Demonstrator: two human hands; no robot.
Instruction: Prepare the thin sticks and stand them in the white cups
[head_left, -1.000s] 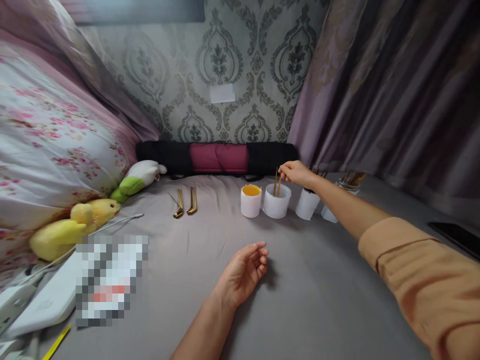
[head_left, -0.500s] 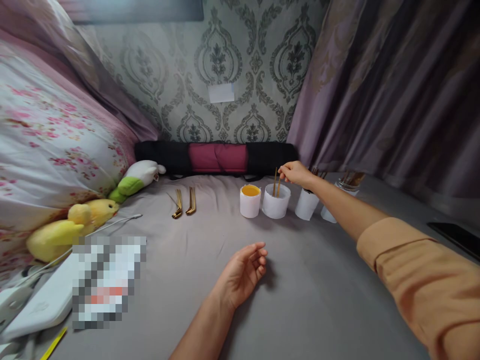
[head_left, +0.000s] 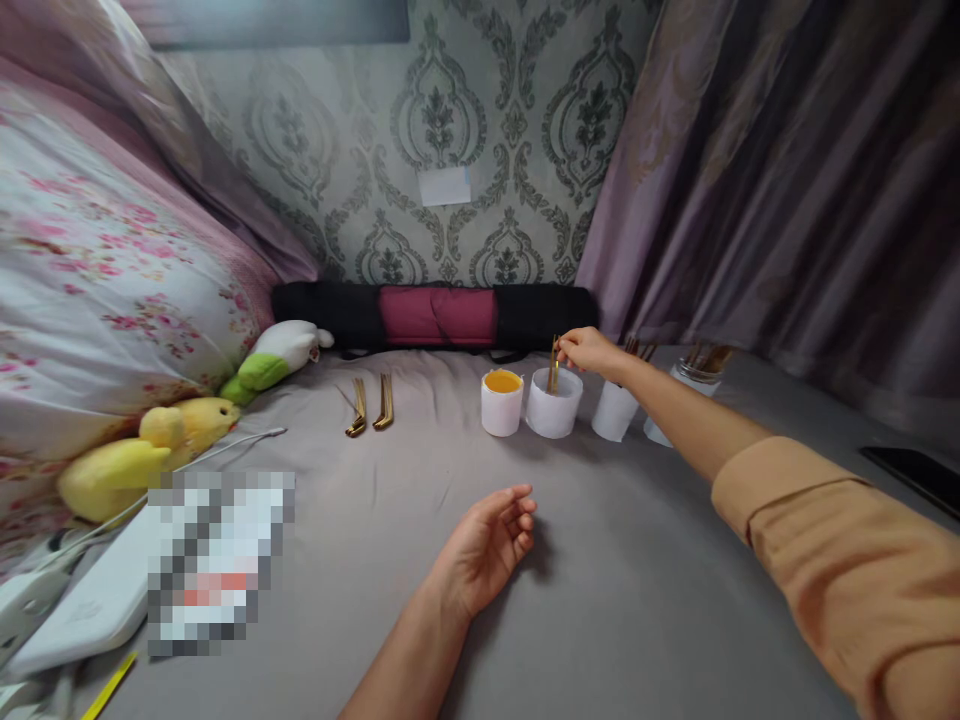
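Observation:
My right hand (head_left: pixel 589 349) reaches far forward and pinches the top of thin gold sticks (head_left: pixel 553 366) that stand in a white cup (head_left: pixel 553 403). Left of that cup stands a white cup with a yellow top (head_left: pixel 502 401); right of it stands another white cup (head_left: pixel 615 409) and a glass jar with more gold pieces (head_left: pixel 694 369). My left hand (head_left: pixel 487 548) rests palm-up on the grey sheet (head_left: pixel 615 580), fingers loosely curled and holding nothing. Two bent gold straws (head_left: pixel 372 404) lie on the sheet to the left.
A black and maroon roll (head_left: pixel 435 315) lies along the patterned wall. Plush toys (head_left: pixel 142 455) and a floral quilt (head_left: pixel 97 290) lie at left, with a white device (head_left: pixel 90 610) and cable. A curtain (head_left: pixel 787 180) hangs at right; a dark phone (head_left: pixel 911 472) lies at the right edge.
My right hand has shifted slightly down and left over the white cup, and the gold sticks now stand closer together. My left hand has not moved.

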